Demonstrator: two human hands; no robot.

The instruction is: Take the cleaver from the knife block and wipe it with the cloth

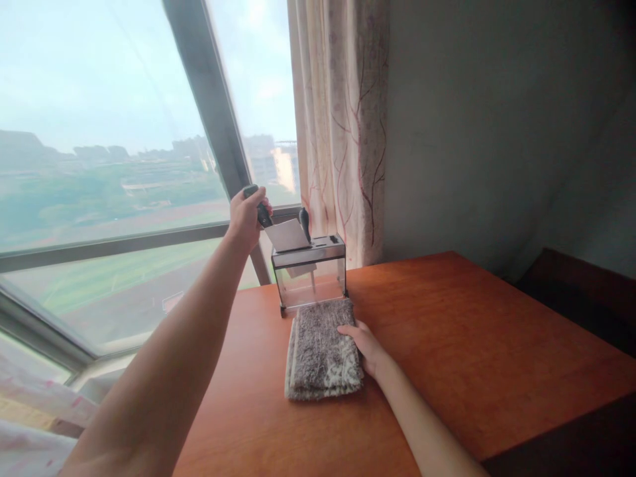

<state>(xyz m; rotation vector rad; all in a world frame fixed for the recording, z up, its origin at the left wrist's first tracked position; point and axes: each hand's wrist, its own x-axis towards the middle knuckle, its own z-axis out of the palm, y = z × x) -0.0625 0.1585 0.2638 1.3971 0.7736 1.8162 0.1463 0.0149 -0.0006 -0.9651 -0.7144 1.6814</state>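
Note:
My left hand (250, 209) is closed round the dark handle of a cleaver (288, 235). The cleaver's broad blade is tilted and partly down in the top of a clear-sided knife block (330, 250); its lower part shows through the clear wall. Beside the blade, the black handle of a second knife (305, 224) sticks up from the block. In front of the block lies a folded grey-brown towel (322, 351) on the table. My right hand (365, 344) grips the towel's right edge, thumb on top, with the other fingers mostly hidden.
The reddish-brown wooden table (437, 331) reaches back to the wall. A large window with a grey frame (199, 79) stands on the left, close to my left arm. A patterned curtain (348, 119) hangs behind the knife block.

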